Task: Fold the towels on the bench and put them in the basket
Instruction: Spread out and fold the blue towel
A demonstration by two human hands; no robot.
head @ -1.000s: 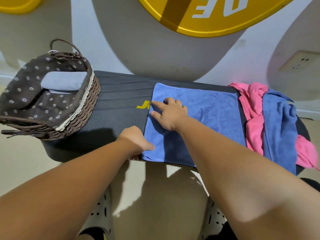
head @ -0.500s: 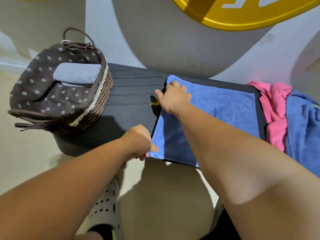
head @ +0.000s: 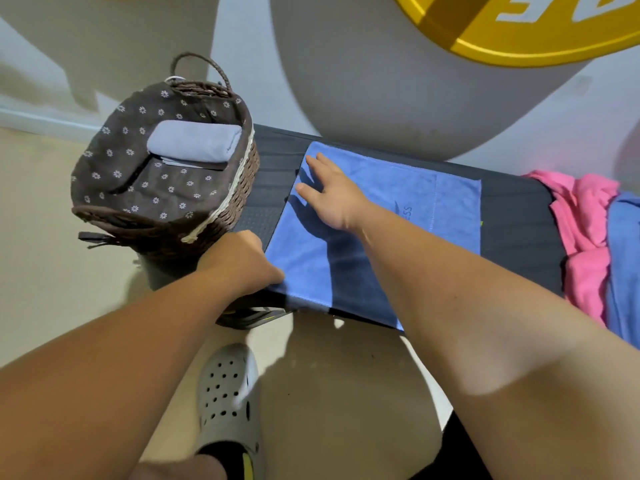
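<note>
Head view: blue towel (head: pixel 398 188) lay flat on bench (head: pixel 512 216); right hand (head: pixel 332 199) pressed it near far-left corner, fingers (head: pixel 317 164) straight, spread; left hand (head: pixel 239 261) pinched near-left corner. At bench's left end stood basket (head: pixel 221 216), one folded towel (head: pixel 194 142) inside.

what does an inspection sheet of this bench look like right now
surface: dark padded bench
job's things: flat blue towel spread on bench; folded grey towel in wicker basket; pink towel and crumpled blue towel heaped at right end
clutter: nothing seen
grippers: left hand grips flat blue towel's near corner; right hand flat on it
cables: nothing seen
surroundings: beige floor, yellow sign, grey clog
</note>
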